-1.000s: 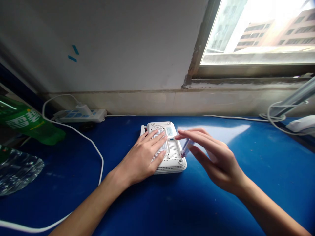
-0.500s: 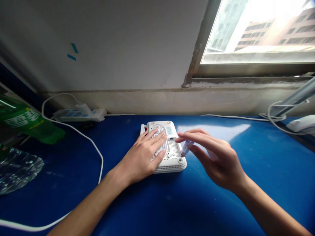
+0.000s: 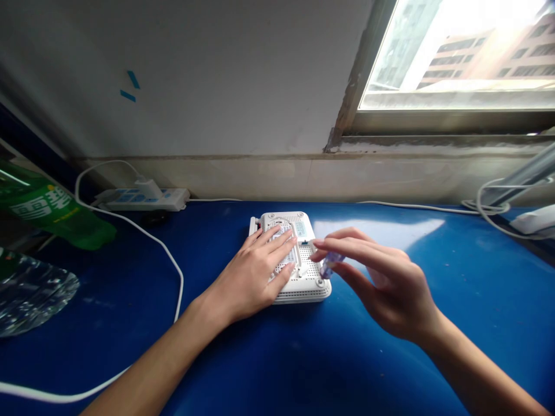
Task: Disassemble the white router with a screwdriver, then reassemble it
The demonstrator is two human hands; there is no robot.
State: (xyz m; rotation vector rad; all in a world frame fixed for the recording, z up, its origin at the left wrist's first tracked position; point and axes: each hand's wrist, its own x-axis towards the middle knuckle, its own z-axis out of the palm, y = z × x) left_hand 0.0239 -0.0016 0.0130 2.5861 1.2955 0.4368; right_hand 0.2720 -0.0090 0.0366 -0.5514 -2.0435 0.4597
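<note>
Blue desk below: the left hand lies flat and open, steadying the white router, while the right hand pinches a small clear plastic piece beside it

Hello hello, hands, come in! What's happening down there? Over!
Left hand flat on the white router. Right hand pinching a small clear bluish piece by the router's right edge. White cable off to the left. Over.
</note>
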